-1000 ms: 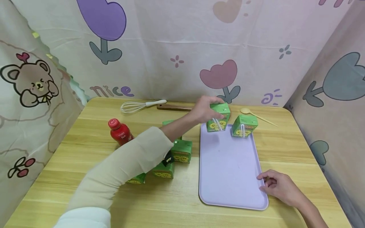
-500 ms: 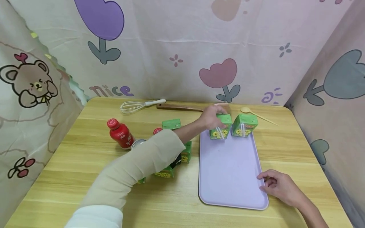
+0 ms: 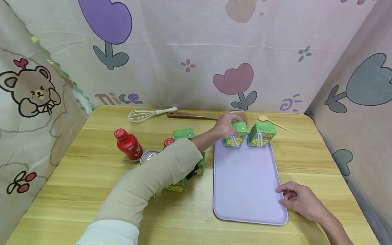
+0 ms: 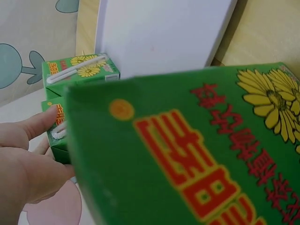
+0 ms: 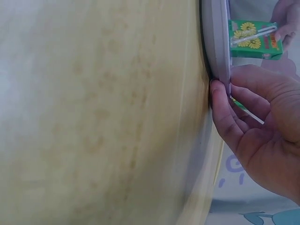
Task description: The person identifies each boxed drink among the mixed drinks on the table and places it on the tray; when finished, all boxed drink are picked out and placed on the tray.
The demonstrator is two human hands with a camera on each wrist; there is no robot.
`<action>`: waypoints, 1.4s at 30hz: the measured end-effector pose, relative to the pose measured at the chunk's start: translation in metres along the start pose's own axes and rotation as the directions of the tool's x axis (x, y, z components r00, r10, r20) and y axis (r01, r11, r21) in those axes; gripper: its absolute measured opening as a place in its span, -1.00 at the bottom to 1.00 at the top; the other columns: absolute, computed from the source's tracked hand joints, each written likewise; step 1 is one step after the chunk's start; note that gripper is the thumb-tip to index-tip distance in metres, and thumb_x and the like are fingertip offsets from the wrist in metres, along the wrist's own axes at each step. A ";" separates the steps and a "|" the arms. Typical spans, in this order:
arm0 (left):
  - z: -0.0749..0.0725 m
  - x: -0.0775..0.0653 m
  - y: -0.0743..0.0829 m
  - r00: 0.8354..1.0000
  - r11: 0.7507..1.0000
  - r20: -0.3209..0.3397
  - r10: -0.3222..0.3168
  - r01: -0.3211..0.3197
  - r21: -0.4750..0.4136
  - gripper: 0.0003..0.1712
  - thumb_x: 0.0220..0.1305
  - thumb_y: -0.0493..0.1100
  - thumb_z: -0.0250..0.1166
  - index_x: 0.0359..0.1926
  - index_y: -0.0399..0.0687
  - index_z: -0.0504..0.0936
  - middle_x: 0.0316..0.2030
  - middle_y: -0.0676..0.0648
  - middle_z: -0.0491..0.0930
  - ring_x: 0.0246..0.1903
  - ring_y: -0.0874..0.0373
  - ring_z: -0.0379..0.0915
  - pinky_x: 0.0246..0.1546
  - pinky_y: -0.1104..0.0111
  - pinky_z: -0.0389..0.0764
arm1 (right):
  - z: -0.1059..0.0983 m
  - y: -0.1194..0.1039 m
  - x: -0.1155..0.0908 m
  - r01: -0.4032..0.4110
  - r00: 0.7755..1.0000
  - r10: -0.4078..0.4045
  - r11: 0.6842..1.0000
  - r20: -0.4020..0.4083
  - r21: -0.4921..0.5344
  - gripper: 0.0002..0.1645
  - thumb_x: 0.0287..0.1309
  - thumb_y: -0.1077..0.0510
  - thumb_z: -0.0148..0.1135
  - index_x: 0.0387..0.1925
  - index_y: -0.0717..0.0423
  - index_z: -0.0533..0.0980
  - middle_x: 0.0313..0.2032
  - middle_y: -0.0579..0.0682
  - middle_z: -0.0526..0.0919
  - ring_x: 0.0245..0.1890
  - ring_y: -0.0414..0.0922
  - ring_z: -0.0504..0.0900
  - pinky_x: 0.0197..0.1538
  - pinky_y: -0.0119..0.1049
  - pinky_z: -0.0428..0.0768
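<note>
At the far end of the lilac tray (image 3: 246,183), my left hand (image 3: 226,126) grips a green drink carton (image 3: 235,140) with yellow flowers and a white straw. The carton stands upright there, beside a second matching carton (image 3: 261,135) in the far right corner. In the left wrist view, thumb and fingers hold the carton (image 4: 60,152) from both sides. My right hand (image 3: 301,200) pinches the tray's right rim near its front; the right wrist view shows the thumb and fingertips on the rim (image 5: 218,42).
Left of the tray, partly hidden by the left sleeve, stand several green cartons (image 3: 183,133), a silver-topped can (image 3: 148,156) and a red bottle (image 3: 131,147). Another red cap (image 3: 168,141) shows behind. Along the back lie a whisk (image 3: 144,115), a brown wooden handle (image 3: 193,116) and a yellow spoon (image 3: 275,124).
My left hand has brought its carton down and slightly nearer, from above the tray's far edge to beside the other carton. During the last half second it has barely moved. The right hand stays put.
</note>
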State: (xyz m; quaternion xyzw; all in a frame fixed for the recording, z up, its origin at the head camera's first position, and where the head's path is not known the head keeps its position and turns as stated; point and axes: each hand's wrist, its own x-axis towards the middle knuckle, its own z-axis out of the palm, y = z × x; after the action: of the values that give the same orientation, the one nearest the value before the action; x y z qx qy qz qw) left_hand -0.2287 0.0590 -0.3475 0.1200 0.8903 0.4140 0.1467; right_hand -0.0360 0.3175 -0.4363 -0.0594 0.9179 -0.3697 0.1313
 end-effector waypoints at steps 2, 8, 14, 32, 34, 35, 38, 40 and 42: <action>0.001 0.001 -0.002 1.000 1.000 0.002 0.005 -0.005 -0.002 -0.41 -0.07 -0.33 0.48 0.06 0.04 0.59 0.15 0.02 0.51 0.03 0.13 0.41 0.04 0.36 0.51 | 0.000 0.000 0.000 -0.001 1.000 0.001 1.000 0.000 -0.002 -0.68 -0.10 0.34 0.40 -0.21 0.18 0.57 -0.40 -0.03 0.55 -0.46 -0.39 0.45 -0.43 -0.46 0.54; 0.004 0.005 -0.005 0.999 0.999 -0.004 0.042 -0.042 0.002 -0.39 -0.11 -0.37 0.48 0.06 -0.04 0.59 0.14 0.00 0.52 0.04 0.11 0.42 0.04 0.37 0.52 | 0.000 0.000 0.000 0.007 1.000 -0.007 1.000 -0.002 -0.012 -0.68 -0.11 0.34 0.41 -0.22 0.17 0.58 -0.41 -0.05 0.55 -0.46 -0.40 0.44 -0.43 -0.46 0.53; 0.005 0.008 -0.003 1.000 1.000 0.001 0.013 -0.013 -0.010 -0.40 -0.10 -0.37 0.48 0.05 0.01 0.60 0.14 0.00 0.51 -0.01 0.13 0.44 -0.04 0.41 0.54 | 0.000 0.000 0.000 0.006 1.000 -0.006 1.000 -0.007 -0.010 -0.68 -0.11 0.34 0.41 -0.22 0.17 0.58 -0.40 -0.04 0.54 -0.46 -0.39 0.44 -0.43 -0.46 0.53; 0.002 0.012 0.000 1.000 0.999 0.003 -0.027 0.027 0.017 -0.36 -0.11 -0.32 0.51 0.08 0.06 0.58 0.16 0.05 0.51 0.09 0.15 0.41 0.13 0.35 0.48 | -0.001 -0.002 0.003 0.010 1.000 -0.010 1.000 -0.001 -0.017 -0.68 -0.10 0.33 0.41 -0.21 0.17 0.58 -0.40 -0.03 0.55 -0.46 -0.40 0.45 -0.43 -0.46 0.54; 0.000 0.010 0.002 1.000 1.000 0.005 -0.023 0.023 0.009 -0.32 -0.11 -0.30 0.52 0.12 0.01 0.55 0.16 0.04 0.52 0.13 0.13 0.41 0.15 0.35 0.47 | -0.001 -0.002 0.003 0.011 1.000 -0.011 1.000 -0.002 -0.020 -0.68 -0.10 0.34 0.41 -0.21 0.17 0.58 -0.40 -0.03 0.55 -0.46 -0.40 0.45 -0.43 -0.46 0.54; -0.001 0.009 0.004 1.000 1.000 0.005 -0.026 0.026 0.003 -0.30 -0.11 -0.29 0.52 0.14 -0.01 0.53 0.17 0.03 0.51 0.15 0.12 0.40 0.16 0.34 0.46 | -0.001 -0.002 0.003 0.010 1.000 -0.010 1.000 -0.002 -0.020 -0.67 -0.10 0.34 0.41 -0.21 0.17 0.58 -0.40 -0.03 0.55 -0.46 -0.40 0.45 -0.43 -0.46 0.54; -0.006 0.004 0.010 0.999 0.999 0.003 -0.033 0.033 -0.015 -0.21 -0.11 -0.28 0.52 0.23 -0.05 0.45 0.21 0.01 0.48 0.22 0.09 0.36 0.19 0.33 0.45 | -0.001 -0.002 0.002 0.003 1.000 -0.003 1.000 -0.002 -0.023 -0.67 -0.10 0.33 0.41 -0.21 0.17 0.57 -0.41 -0.03 0.55 -0.46 -0.40 0.45 -0.42 -0.46 0.54; -0.011 -0.001 0.016 1.000 0.999 0.002 -0.027 0.027 -0.026 -0.20 -0.10 -0.26 0.52 0.24 -0.05 0.44 0.23 0.00 0.46 0.24 0.08 0.34 0.19 0.32 0.45 | -0.001 -0.002 0.001 -0.005 1.000 0.005 1.000 0.000 -0.028 -0.67 -0.10 0.33 0.41 -0.21 0.17 0.57 -0.41 -0.04 0.55 -0.46 -0.40 0.45 -0.42 -0.46 0.54; -0.017 -0.008 0.022 1.000 0.999 0.005 0.010 -0.009 -0.045 -0.23 -0.08 -0.24 0.51 0.22 -0.07 0.44 0.23 -0.02 0.46 0.24 0.09 0.35 0.20 0.34 0.44 | -0.001 -0.002 0.001 -0.011 1.000 0.011 0.999 0.001 -0.030 -0.67 -0.10 0.32 0.41 -0.21 0.17 0.57 -0.41 -0.04 0.55 -0.46 -0.40 0.45 -0.42 -0.46 0.54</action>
State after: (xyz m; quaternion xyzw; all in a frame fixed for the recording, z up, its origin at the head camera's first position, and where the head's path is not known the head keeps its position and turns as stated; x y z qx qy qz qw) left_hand -0.2257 0.0582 -0.3189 0.1220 0.8798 0.4343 0.1499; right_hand -0.0368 0.3162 -0.4345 -0.0565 0.9237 -0.3549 0.1327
